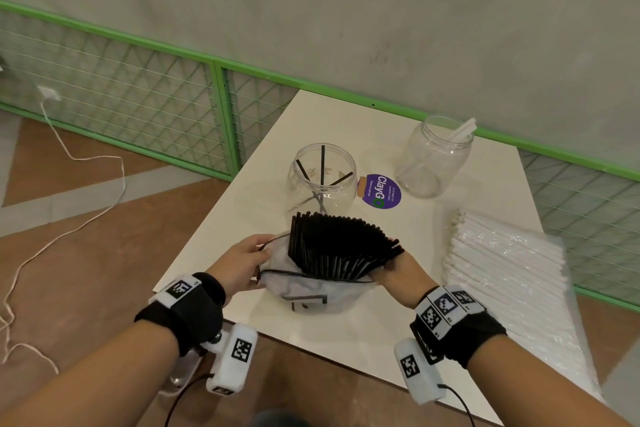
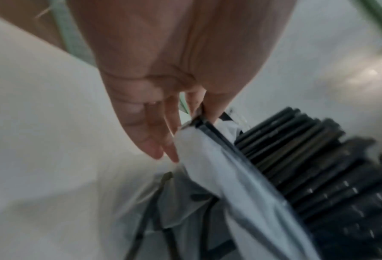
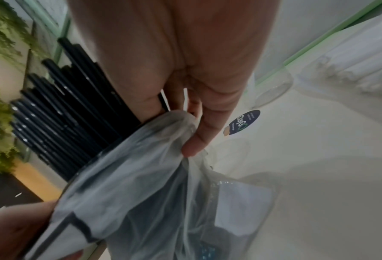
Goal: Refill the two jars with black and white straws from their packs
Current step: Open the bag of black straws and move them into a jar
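White table [image 1: 346, 121] is bearing the pack [image 1: 311, 291], just before the round jar [image 1: 322, 177], where the left hand [image 1: 242, 263] is pinching its rim and the right hand [image 1: 398, 270] is gripping rim and black straws [image 1: 339, 246], best drawn out bunched together.

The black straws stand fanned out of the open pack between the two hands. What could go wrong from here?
1. The black straws fan loosely out of the plastic pack; if it tips, they may slide onto the table.
2. The left hand and right hand only pinch the thin edges, so the film could slip.
3. The round jar stands right behind the fan; a forward push might knock it.
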`<action>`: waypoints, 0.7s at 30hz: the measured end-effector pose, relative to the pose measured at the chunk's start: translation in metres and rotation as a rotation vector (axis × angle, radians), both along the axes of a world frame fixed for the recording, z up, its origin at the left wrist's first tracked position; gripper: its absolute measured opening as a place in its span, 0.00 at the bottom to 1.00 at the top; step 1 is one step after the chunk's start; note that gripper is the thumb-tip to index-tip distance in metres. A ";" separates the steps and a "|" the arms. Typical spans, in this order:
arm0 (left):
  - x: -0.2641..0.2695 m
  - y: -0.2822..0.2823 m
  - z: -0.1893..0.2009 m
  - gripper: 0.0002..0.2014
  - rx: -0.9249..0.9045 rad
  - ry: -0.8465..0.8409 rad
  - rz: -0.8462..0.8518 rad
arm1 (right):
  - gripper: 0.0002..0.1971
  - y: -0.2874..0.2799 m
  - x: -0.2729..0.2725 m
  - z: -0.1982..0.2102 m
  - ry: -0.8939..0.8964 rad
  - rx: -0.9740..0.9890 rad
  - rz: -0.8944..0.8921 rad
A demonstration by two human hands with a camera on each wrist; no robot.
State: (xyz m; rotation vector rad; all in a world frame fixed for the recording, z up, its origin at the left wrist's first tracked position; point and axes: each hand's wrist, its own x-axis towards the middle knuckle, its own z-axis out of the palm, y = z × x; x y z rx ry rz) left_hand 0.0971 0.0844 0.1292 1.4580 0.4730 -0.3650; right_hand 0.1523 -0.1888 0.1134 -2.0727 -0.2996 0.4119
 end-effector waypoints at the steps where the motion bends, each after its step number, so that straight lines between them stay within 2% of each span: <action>1: 0.000 0.001 -0.003 0.12 0.081 -0.034 -0.018 | 0.24 0.000 0.000 -0.001 0.006 0.015 -0.011; 3: 0.000 0.005 -0.004 0.18 0.208 -0.125 -0.086 | 0.23 -0.001 0.001 -0.001 0.016 0.033 -0.038; 6: -0.002 0.008 0.010 0.39 0.276 -0.279 -0.184 | 0.20 0.000 0.001 0.002 0.012 0.029 -0.060; 9: 0.000 0.003 0.028 0.56 0.592 -0.457 -0.410 | 0.25 0.003 0.001 0.005 -0.013 0.007 -0.029; 11: 0.007 -0.004 0.031 0.64 0.771 -0.480 -0.516 | 0.25 0.005 0.002 0.007 -0.023 -0.025 -0.007; 13: 0.015 -0.011 0.026 0.69 0.808 -0.451 -0.567 | 0.22 0.009 0.003 0.011 -0.024 -0.075 0.017; 15: 0.021 -0.017 0.016 0.70 0.747 -0.450 -0.524 | 0.21 0.012 0.003 0.013 -0.007 -0.094 0.028; 17: 0.024 -0.019 0.008 0.67 0.603 -0.446 -0.385 | 0.21 0.015 0.001 0.015 0.003 -0.081 0.032; 21: 0.023 -0.009 -0.002 0.41 0.550 -0.407 -0.204 | 0.18 0.021 0.002 0.024 -0.037 -0.045 0.020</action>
